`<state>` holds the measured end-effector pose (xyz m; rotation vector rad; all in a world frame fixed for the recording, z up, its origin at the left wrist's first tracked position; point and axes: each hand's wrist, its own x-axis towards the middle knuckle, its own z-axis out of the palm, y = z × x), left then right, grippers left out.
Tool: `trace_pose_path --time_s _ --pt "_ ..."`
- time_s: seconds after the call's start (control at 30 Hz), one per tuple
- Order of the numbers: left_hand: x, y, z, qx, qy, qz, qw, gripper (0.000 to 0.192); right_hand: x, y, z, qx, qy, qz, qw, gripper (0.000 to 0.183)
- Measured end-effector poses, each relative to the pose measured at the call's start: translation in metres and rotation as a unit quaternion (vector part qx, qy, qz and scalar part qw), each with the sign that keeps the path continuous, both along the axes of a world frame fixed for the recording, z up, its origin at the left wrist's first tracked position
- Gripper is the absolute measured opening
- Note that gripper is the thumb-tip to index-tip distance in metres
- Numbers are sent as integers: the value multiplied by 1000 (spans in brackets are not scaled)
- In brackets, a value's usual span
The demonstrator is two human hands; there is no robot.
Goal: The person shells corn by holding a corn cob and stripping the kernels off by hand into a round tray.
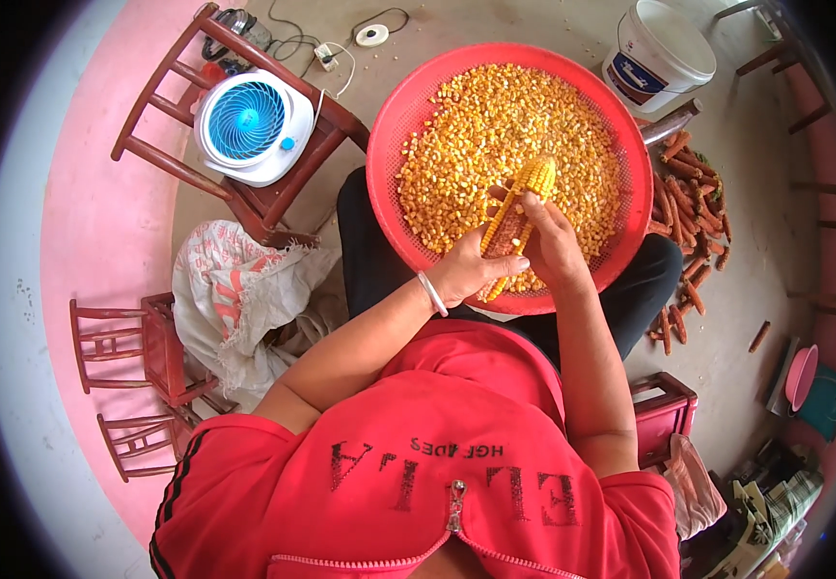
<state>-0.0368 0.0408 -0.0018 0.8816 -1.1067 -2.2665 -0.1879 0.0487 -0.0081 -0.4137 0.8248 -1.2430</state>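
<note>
A partly shelled ear of corn (510,224) is held slantwise over a red perforated plastic basin (389,210). Kernels remain at its upper end and along its sides; bare reddish cob shows between them. My left hand (470,269), with a light bangle at the wrist, grips the ear's lower part, thumb across it. My right hand (554,240) is on the ear's right side, its thumb against the kernels; some of its fingers are hidden. Beneath both hands, loose yellow corn kernels (504,123) fill much of the basin, which rests over my lap.
Bare corn cobs (693,203) lie heaped on the floor at right, near a white bucket (667,47). A white fan (248,127) with blue blades stands on a wooden chair (316,170) at upper left. Woven sacks (219,289) lie left of my legs; cords cross the floor beyond.
</note>
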Motion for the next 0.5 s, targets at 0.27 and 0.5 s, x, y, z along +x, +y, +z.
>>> trace_pose_path --time_s 0.27,0.5 --pt "-4 1 -3 -83 -16 6 996 44 -7 -2 -22 19 -24 9 999 44" --pt "-5 -1 -22 -166 -17 54 985 52 11 -2 -6 55 -60 -50 995 46"
